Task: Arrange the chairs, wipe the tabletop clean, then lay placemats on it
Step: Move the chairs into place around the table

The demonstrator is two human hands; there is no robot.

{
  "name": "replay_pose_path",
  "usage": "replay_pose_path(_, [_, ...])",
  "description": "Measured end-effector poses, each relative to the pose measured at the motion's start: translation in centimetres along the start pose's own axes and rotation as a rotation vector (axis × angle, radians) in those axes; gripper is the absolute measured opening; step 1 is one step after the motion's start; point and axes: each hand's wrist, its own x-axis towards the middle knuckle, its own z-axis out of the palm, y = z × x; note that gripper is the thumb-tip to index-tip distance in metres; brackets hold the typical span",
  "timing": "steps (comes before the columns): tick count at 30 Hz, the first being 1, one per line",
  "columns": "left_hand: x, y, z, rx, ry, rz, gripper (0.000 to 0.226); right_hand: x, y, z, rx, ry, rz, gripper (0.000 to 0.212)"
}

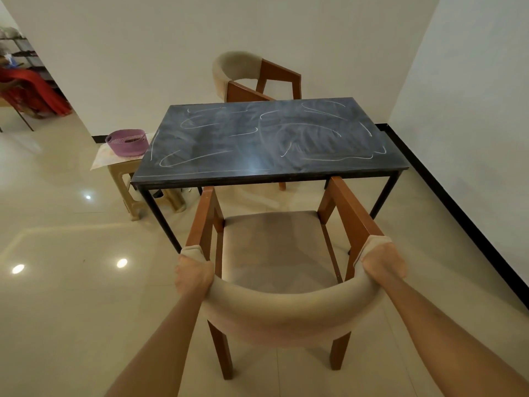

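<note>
Both hands – left hand point(194, 275), right hand point(383, 260) – are gripping the near chair point(277, 250) facing the chalk-smeared table point(266, 138); second chair point(252, 77) is sitting behind it, purple basket point(126, 141) on a stool point(134, 181) crowding the left side.

There is a single view, from a wide-angle camera on the person's head, looking forward and steeply down. It sits closest to the near chair point(279, 253), whose curved backrest fills the lower middle of the frame, with both forearms reaching in from the bottom corners to the left hand point(193, 275) and right hand point(382, 263) on that backrest. Beyond the chair, the dark table point(269, 138) lies mid-frame, seen from above and from one long side, its far edge toward the wall. The far chair point(252, 77) stands behind it, farthest from the lens. Lens distortion bends the floor and walls outward toward the frame's edges. With only one camera, no second view overlaps it.
</note>
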Motion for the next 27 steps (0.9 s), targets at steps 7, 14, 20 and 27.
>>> replay_pose_path(7, [0.5, 0.7, 0.3, -0.019, 0.015, 0.006, 0.042, -0.5, -1.5, -0.3, -0.017, 0.2, 0.086, 0.021])
replay_pose_path(14, [0.3, 1.0, 0.3, -0.001, 0.023, 0.019, 0.037, -0.7, -1.9, -0.9, -0.033, 0.157, 0.117, 0.022])
replay_pose_path(20, [0.2, 1.6, 0.8, 0.082, 0.056, -0.019, 0.042, -0.5, -2.1, -0.8, -0.052, 0.084, 0.099, 0.029])
replay_pose_path(27, [0.8, 2.4, 1.6, 0.24, 0.066, -0.021, 0.054, 1.5, -2.6, -1.0, -0.228, -0.117, 0.071, 0.064])
